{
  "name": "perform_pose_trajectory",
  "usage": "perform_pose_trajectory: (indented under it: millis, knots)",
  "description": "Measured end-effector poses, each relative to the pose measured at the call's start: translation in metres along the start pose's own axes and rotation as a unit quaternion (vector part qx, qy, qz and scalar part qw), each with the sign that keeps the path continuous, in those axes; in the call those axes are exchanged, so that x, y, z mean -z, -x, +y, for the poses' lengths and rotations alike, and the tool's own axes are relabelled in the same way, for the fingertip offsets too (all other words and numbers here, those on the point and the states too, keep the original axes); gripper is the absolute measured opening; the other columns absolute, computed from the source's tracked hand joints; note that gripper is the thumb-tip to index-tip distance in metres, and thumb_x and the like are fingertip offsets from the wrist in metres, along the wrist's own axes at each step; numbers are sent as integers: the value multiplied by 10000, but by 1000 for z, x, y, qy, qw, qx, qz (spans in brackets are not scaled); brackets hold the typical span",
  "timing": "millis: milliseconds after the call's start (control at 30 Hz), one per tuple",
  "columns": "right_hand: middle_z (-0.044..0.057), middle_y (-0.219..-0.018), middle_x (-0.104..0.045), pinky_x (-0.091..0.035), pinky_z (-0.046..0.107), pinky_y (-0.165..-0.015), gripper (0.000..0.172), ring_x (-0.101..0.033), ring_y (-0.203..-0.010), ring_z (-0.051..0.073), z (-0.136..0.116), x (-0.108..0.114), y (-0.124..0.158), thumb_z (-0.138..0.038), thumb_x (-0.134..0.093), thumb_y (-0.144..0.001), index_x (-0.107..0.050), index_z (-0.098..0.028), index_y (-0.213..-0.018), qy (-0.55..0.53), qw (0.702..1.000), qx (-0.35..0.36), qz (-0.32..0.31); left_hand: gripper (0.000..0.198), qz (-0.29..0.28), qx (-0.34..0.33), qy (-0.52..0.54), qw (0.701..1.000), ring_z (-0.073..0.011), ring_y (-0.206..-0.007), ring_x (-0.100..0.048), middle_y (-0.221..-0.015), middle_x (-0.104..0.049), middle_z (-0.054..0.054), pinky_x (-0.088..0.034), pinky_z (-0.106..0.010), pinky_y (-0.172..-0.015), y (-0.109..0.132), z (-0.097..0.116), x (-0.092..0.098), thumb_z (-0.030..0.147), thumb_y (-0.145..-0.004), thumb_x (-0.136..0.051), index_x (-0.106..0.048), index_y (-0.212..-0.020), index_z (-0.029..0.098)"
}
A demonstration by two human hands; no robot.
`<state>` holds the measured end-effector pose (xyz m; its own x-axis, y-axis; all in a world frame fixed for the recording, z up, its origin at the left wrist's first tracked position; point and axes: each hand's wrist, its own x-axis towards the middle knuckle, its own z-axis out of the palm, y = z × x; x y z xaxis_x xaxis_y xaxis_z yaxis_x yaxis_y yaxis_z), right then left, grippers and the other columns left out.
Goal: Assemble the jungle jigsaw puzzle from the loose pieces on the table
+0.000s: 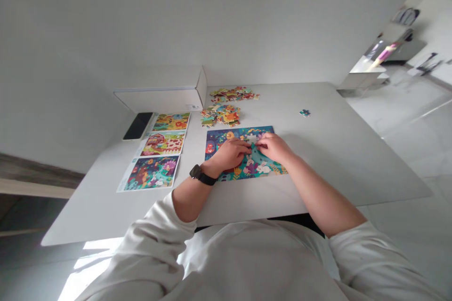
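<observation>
A nearly full jigsaw puzzle (266, 168) lies in front of me, a dark blue night scene with white rabbits and flowers. A pale gap shows near its upper middle. My left hand (231, 154), with a black watch on the wrist, rests across the puzzle, fingers stretched towards the gap. From the other side my right hand (276, 147) has its fingers bent together at the gap's lower right edge, on what looks like a teal puzzle piece (254, 146), partly hidden by the fingertips. One small cluster of loose blue puzzle pieces (305, 113) lies farther right.
Two piles of loose pieces, one orange (221, 115) and one red and green (235, 94), lie behind the puzzle. To the left are picture sheets (164, 143) and a phone (138, 126). A white box (160, 99) stands at the back against the wall.
</observation>
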<state>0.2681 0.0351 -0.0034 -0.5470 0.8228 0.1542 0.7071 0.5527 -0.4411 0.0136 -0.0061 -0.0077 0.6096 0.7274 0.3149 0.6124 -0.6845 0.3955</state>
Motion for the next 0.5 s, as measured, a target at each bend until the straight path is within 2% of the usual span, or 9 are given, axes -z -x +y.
perform_pose_trajectory:
  millis: [133,233,333,500]
  knots:
    - [72,-1133,-783,-610,350,-885,428,-744,-926,224,0,15,0,-375,-871,-863,-828,-317,-1285,-59,996,-32,54,463,31,0,-2,1000,-275,-1210,-735,-1323,-798,-68,-565,-467,-1126,0,1,6,44,-853,-574,-878,-1120,270]
    - [60,-1114,-803,-610,332,-866,425,-748,-914,212,14,34,-3,-410,-825,-880,-819,-307,-1293,-104,985,-77,118,413,55,11,1,998,-247,-1101,-743,-1229,-804,-72,-587,-421,-1053,1,2,12,68,-896,-562,-874,-1084,264]
    - [61,-1106,-828,-604,340,-903,342,-755,-925,214,41,58,-10,-390,-772,-907,-833,-274,-1223,-107,970,-142,166,388,82,20,9,996,-240,-1069,-738,-1167,-797,-81,-602,-392,-996,2,1,15,89,-941,-535,-863,-1073,251]
    - [80,-1129,-845,-576,329,-942,250,-775,-994,218,106,103,-21,-288,-699,-937,-830,-217,-1138,-44,930,-303,204,332,88,19,15,996,-231,-1043,-750,-1159,-794,-77,-615,-385,-973,3,-4,12,142,-968,-559,-851,-1082,250]
